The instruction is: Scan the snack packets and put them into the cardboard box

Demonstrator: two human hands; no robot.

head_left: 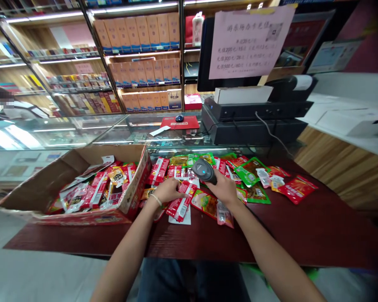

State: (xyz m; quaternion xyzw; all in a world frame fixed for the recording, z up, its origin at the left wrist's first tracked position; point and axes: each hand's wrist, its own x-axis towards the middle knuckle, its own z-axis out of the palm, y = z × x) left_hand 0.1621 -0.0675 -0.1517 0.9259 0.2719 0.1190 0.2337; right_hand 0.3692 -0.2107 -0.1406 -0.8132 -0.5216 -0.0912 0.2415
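Note:
My left hand is closed on a red snack packet, barcode side up, with a white paper under it. Wrapped round the handle of a dark barcode scanner is my right hand; a small blue light shows on its head. Red and green snack packets lie spread around both hands, and a clear-wrapped packet is just below my right wrist. To the left, an open cardboard box holds several more red packets.
A monitor with a pink price sheet and a black cash drawer stand behind the packets. A mouse rests on a red mat beyond. Shelves of orange boxes line the back. Another person is at the far left.

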